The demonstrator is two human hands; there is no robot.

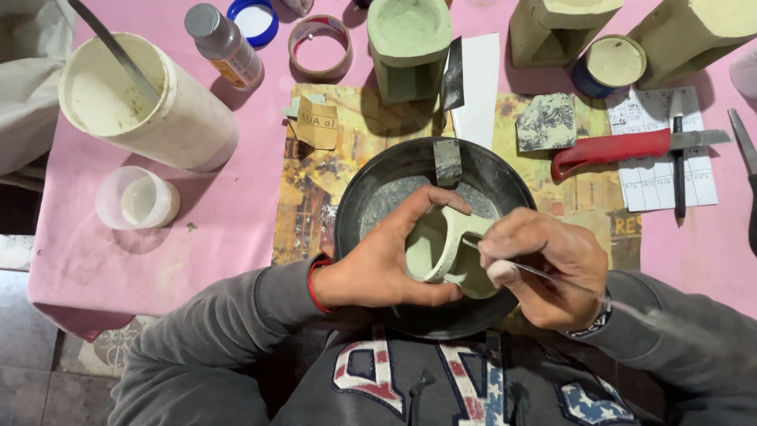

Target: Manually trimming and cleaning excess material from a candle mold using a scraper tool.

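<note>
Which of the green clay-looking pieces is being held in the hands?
The small pale green piece over the dark bowl, gripped by the left hand. The three bigger green blocks stand untouched along the table's far edge.

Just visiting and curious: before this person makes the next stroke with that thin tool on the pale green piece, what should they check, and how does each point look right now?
1. Left hand has a firm grip on the pale green piece: ok, fingers wrap around it.
2. Right hand holds the thin metal tool: ok, pinched between the fingers.
3. Tool tip rests on the piece: cannot tell, the fingers hide it.
4. Piece sits over the black bowl, so scrapings drop in: ok.
5. Red-handled knife lies clear of both hands: ok, it is apart on the table.
</note>
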